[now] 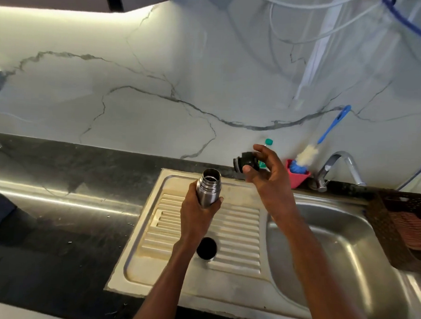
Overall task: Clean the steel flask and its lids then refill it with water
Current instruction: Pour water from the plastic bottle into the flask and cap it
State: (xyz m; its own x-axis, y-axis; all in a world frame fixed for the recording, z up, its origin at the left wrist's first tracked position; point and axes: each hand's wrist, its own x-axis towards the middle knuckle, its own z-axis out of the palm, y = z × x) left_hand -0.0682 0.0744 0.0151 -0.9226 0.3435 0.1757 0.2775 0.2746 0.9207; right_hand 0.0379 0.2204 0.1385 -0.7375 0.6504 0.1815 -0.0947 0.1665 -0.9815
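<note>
The steel flask (207,188) stands upright in the air above the ribbed drainboard (237,237), its threaded mouth open, with the left hand (197,214) wrapped around its lower body. The right hand (264,171) is raised just to the flask's right and pinches the black inner lid (244,162) between thumb and fingertips, the lid tilted on its side. A dark round cap (206,248) sits on the drainboard below the left wrist. The sink basin (340,256) lies to the right, under a steel tap (337,167). Behind the right hand, a pink holder (298,177) carries a blue-handled bottle brush (326,135). The dark table (57,225) stretches to the left.
</note>
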